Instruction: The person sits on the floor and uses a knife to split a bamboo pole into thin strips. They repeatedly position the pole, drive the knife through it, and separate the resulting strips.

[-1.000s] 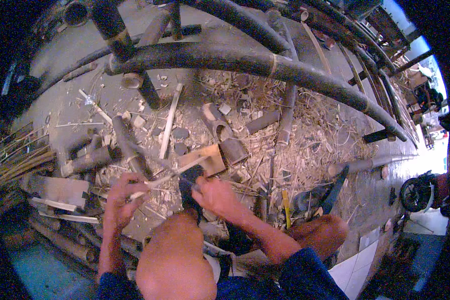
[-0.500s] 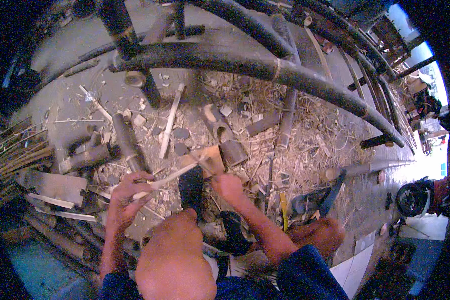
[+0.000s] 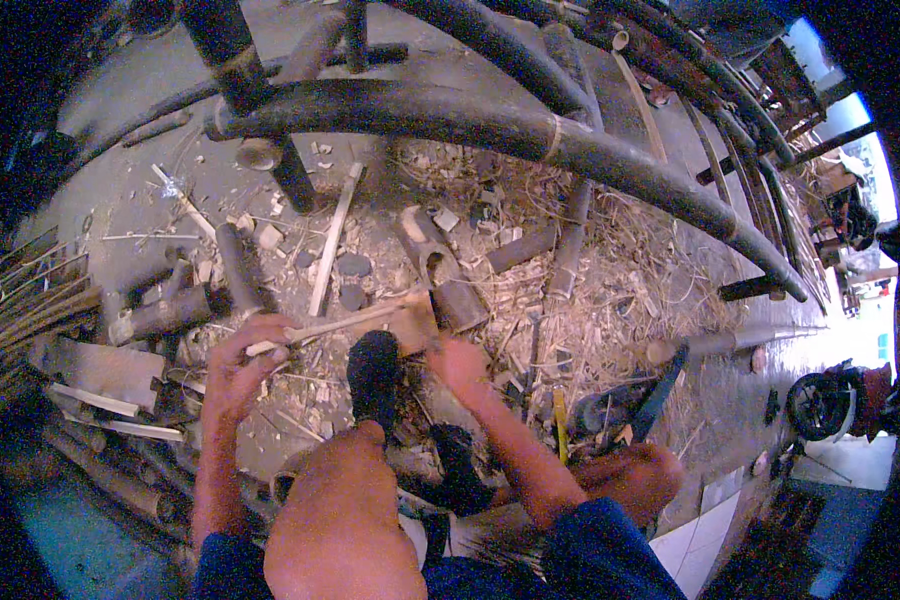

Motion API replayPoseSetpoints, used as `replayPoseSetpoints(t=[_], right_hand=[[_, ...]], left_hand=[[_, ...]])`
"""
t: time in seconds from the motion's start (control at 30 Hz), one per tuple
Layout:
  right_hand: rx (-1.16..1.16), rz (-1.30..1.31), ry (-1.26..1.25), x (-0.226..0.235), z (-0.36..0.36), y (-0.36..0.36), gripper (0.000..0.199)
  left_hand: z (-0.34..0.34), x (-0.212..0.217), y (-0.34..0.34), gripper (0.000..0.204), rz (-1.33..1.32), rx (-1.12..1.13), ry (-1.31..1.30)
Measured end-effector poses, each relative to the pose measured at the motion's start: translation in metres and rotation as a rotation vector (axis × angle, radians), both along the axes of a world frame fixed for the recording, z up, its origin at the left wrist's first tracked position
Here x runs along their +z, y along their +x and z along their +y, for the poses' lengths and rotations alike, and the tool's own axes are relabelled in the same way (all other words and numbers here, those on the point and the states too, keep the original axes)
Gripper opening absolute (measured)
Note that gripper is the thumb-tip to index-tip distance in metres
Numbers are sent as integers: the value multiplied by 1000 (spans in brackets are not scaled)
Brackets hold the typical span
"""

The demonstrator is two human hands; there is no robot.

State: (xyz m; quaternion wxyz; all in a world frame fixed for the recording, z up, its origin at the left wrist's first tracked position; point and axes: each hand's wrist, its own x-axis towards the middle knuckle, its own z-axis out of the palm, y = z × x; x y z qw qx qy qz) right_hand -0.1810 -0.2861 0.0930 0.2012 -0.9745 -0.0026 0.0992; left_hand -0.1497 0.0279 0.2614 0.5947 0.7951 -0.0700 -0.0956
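Head view: hands (image 3: 242, 372), left pinching slender pale strip (image 3: 340, 324); curly shavings (image 3: 625, 262) around.

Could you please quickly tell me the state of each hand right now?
Left hand: closed, holding a thin pale strip near one end.
Right hand: closed; what it holds, if anything, cannot be told.

Workshop around me | pale shavings (image 3: 630, 270) strewn over the floor (image 3: 120, 200) | thick dark poles (image 3: 420, 110) far | thin sticks (image 3: 45, 310) heaped left
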Motion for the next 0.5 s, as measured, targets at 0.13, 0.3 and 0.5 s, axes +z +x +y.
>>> replayPoseSetpoints(t=[0.13,0.3,0.5], right_hand=[[-52,-29,63,-17,-10,3,36],[6,18,57,-33,-13,-1,36],[-96,-60,157,-21,-18,16,41]], left_hand=[[6,-2,7,21,42,103,58],[2,3,20,21,-11,77,164],[4,3,27,18,81,86,21]])
